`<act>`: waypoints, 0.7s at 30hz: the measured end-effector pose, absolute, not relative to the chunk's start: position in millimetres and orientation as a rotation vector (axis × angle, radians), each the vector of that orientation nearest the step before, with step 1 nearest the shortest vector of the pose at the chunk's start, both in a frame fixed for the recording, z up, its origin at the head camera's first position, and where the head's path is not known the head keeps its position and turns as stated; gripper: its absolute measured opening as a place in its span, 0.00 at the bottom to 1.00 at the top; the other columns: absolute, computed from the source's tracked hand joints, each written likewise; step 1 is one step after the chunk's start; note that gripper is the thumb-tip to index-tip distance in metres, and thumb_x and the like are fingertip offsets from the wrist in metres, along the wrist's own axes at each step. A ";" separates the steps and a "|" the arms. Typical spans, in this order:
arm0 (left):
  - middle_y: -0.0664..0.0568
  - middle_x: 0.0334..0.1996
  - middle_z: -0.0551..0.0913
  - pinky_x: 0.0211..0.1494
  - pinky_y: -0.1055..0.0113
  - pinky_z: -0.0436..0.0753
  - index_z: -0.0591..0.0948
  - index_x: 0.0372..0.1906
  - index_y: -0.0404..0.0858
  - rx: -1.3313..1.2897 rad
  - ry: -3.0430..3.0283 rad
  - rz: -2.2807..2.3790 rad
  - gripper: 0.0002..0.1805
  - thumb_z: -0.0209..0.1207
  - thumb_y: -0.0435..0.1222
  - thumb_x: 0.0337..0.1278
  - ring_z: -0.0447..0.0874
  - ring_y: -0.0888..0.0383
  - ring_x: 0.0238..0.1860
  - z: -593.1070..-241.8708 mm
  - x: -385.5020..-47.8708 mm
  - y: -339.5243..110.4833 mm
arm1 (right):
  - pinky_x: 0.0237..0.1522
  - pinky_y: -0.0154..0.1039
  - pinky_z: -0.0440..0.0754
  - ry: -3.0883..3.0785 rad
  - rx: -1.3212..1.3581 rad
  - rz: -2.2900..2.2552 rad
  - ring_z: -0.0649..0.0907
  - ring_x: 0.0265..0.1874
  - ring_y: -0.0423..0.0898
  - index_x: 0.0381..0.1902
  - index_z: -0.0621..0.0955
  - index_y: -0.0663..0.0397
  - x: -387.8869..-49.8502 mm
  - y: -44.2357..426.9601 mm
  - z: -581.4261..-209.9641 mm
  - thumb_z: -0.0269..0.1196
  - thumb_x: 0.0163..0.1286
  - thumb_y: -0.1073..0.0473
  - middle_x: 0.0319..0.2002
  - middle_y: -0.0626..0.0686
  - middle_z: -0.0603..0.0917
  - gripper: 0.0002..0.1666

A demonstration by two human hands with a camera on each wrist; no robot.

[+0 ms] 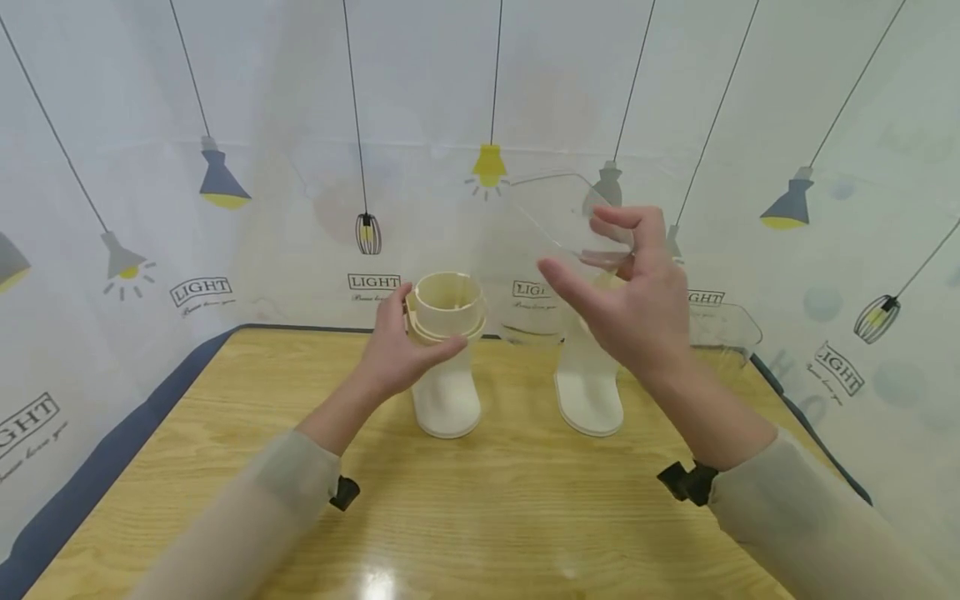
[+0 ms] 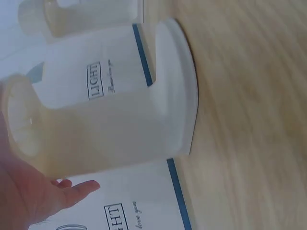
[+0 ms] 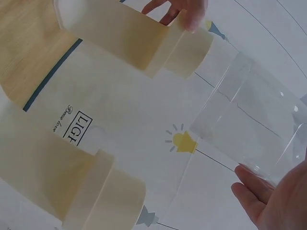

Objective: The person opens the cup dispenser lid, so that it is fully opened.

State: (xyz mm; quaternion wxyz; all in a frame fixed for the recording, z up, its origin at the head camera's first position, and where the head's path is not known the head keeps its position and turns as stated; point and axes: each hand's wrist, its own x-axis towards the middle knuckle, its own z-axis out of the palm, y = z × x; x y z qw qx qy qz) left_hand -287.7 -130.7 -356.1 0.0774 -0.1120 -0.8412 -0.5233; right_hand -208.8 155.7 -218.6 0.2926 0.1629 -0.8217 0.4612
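My left hand [image 1: 393, 346] grips the collar of a cream plastic stand [image 1: 447, 400], thumb in front and fingers round its far side. The stand has a round ring on top and a rounded foot on the table. My right hand [image 1: 637, 304] holds a clear plastic container [image 3: 240, 108] in the air, tilted, between thumb and fingers. The container is apart from the ring of the left stand, up and to its right. A second cream stand [image 1: 588, 396] stands to the right, partly hidden behind my right hand and forearm.
Both stands are on a wood-grain table [image 1: 480, 508] with a dark blue border. Another clear plastic piece [image 1: 723, 325] shows faintly at the back right. Behind the table hangs a pale curtain [image 1: 420, 100] printed with lamps and lettering.
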 end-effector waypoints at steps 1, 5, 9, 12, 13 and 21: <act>0.38 0.84 0.56 0.85 0.37 0.67 0.45 0.91 0.44 -0.313 -2.512 -1.566 0.74 0.81 0.60 0.50 0.63 0.40 0.82 -356.6 -285.8 -128.0 | 0.36 0.26 0.86 -2.196 0.426 1.232 0.92 0.59 0.50 0.69 0.71 0.52 -205.3 160.1 -220.9 0.79 0.66 0.43 0.73 0.44 0.83 0.43; 0.37 0.82 0.58 0.80 0.38 0.75 0.47 0.90 0.43 -0.264 -2.465 -1.582 0.73 0.81 0.58 0.49 0.70 0.40 0.75 -358.4 -282.6 -119.5 | 0.36 0.24 0.86 -2.228 0.407 1.237 0.91 0.59 0.52 0.70 0.72 0.52 -191.4 177.2 -231.9 0.79 0.67 0.47 0.72 0.44 0.83 0.41; 0.37 0.80 0.60 0.76 0.40 0.79 0.48 0.90 0.45 -0.237 -2.430 -1.608 0.73 0.82 0.59 0.47 0.72 0.42 0.71 -361.9 -283.3 -115.7 | 0.37 0.23 0.86 -2.237 0.429 1.213 0.92 0.54 0.45 0.70 0.73 0.55 -179.8 192.2 -246.6 0.80 0.66 0.53 0.70 0.49 0.84 0.40; 0.39 0.78 0.62 0.74 0.41 0.80 0.50 0.89 0.46 -0.259 -2.395 -1.670 0.70 0.82 0.56 0.48 0.73 0.43 0.71 -363.5 -285.6 -117.6 | 0.38 0.22 0.84 -2.258 0.431 1.184 0.90 0.49 0.32 0.69 0.75 0.54 -171.9 202.4 -258.9 0.81 0.65 0.55 0.69 0.51 0.84 0.39; 0.40 0.78 0.63 0.74 0.41 0.80 0.50 0.88 0.46 -0.272 -2.383 -1.691 0.69 0.83 0.54 0.49 0.73 0.42 0.71 -363.6 -286.8 -119.1 | 0.37 0.22 0.83 -2.274 0.426 1.167 0.89 0.45 0.29 0.69 0.75 0.54 -169.2 205.7 -263.2 0.81 0.65 0.55 0.69 0.51 0.84 0.39; 0.43 0.82 0.64 0.79 0.39 0.76 0.49 0.90 0.49 -0.306 -2.438 -1.725 0.69 0.83 0.54 0.51 0.68 0.40 0.80 -362.1 -300.6 -132.9 | 0.32 0.31 0.84 -2.442 0.357 1.137 0.85 0.46 0.19 0.71 0.73 0.50 -156.3 232.2 -298.3 0.81 0.67 0.52 0.71 0.56 0.84 0.41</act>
